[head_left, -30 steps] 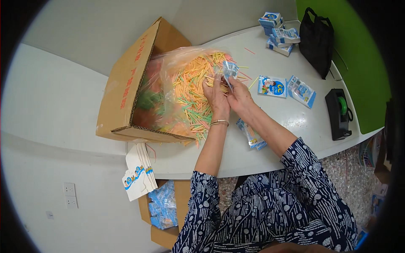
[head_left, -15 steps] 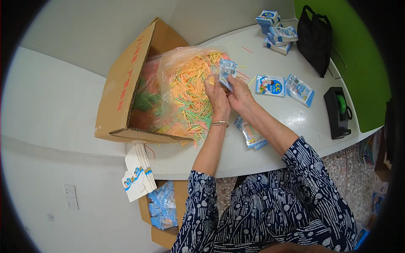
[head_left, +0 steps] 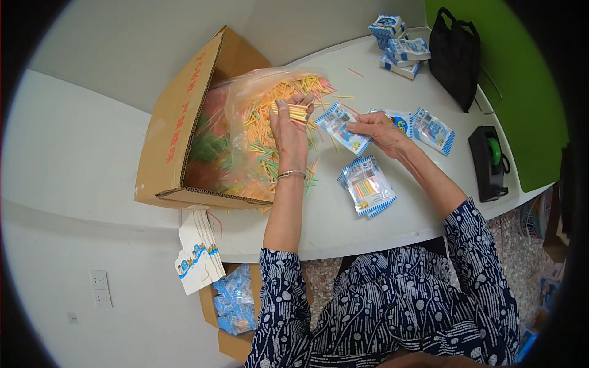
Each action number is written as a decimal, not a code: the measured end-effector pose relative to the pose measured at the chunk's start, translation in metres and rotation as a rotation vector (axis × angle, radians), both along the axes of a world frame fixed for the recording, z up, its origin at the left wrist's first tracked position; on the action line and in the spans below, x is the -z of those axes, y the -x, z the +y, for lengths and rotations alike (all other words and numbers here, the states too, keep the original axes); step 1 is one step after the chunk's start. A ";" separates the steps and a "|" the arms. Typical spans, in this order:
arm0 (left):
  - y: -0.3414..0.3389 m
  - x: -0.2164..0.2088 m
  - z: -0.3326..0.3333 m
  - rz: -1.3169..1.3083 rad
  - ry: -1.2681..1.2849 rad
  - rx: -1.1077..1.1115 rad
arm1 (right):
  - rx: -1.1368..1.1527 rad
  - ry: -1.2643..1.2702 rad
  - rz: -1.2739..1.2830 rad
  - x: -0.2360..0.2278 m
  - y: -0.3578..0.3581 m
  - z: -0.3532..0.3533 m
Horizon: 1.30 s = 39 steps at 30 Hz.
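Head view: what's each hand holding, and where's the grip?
Left hand pinches a bundle of yellow sticks around its middle. Right hand holds a blue-edged packet by its right edge.

My left hand (head_left: 289, 132) reaches forward with the arm almost straight, palm turned down, fingers curled closed around something small. My right hand (head_left: 381, 130) stays a little to the side, the elbow bent, thumb and fingers pinched together. The two hands are apart.

bare tabletop (head_left: 331, 224) beside filled packet (head_left: 367, 186)
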<state>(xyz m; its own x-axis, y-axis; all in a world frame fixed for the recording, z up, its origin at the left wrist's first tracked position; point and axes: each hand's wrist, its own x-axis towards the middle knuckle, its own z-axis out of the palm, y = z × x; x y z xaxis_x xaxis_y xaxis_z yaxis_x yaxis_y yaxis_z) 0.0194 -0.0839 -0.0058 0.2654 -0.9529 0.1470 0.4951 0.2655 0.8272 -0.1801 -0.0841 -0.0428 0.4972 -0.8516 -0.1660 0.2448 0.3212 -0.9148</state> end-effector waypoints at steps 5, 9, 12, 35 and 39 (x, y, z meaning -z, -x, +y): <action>0.018 -0.016 0.011 -0.071 0.056 0.035 | -0.101 0.047 0.008 -0.002 0.009 0.003; 0.024 -0.014 0.015 -0.137 0.095 0.113 | -0.109 0.083 0.017 0.004 0.010 0.004; 0.033 -0.016 0.020 -0.200 0.086 0.145 | -0.131 0.103 0.015 0.004 0.012 0.005; 0.019 -0.010 0.036 -0.691 -0.032 0.255 | -0.063 0.185 0.047 0.010 0.012 0.002; 0.008 -0.010 0.026 -0.692 -0.044 0.233 | -0.062 0.200 0.039 0.006 -0.003 -0.007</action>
